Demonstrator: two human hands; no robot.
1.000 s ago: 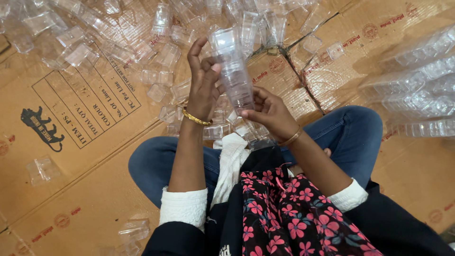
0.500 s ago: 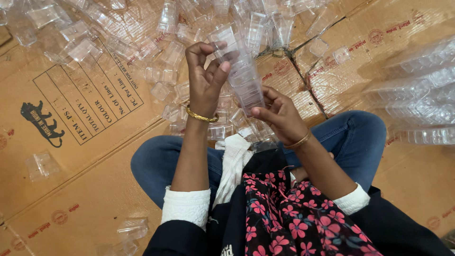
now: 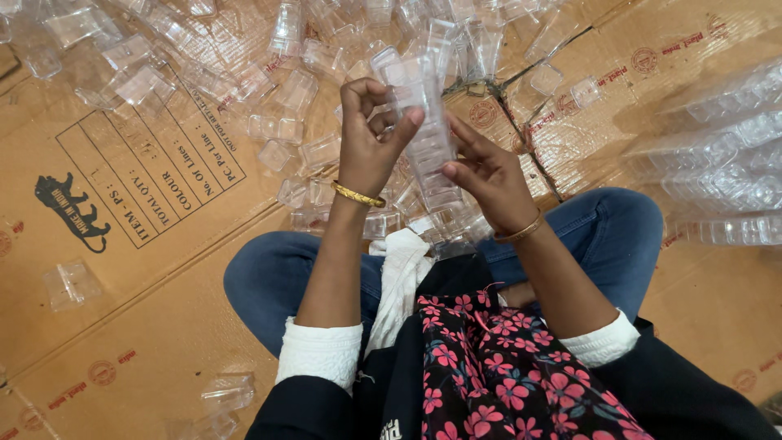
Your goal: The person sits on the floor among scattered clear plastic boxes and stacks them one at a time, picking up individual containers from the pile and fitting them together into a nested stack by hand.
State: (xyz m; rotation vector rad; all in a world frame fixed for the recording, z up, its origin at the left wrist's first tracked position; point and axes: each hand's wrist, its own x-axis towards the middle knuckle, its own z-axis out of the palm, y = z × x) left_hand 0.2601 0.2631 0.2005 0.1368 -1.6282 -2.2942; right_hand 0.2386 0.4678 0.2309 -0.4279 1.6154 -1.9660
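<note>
Nested clear plastic cases (image 3: 425, 143) form a stack gripped between both hands: the left hand (image 3: 371, 134) now pinches its top, fingers curled tighter than before, while the right hand (image 3: 485, 171) clasps its base.

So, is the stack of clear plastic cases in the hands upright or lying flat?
Roughly upright: the stack rises between left hand and right hand.

Loose clear cases (image 3: 277, 90) crowd the cardboard's (image 3: 122, 326) far edge; nested rows (image 3: 725, 163) block the right edge; the left and near-left cardboard lies mostly open, save two stray cases (image 3: 72, 283).
</note>
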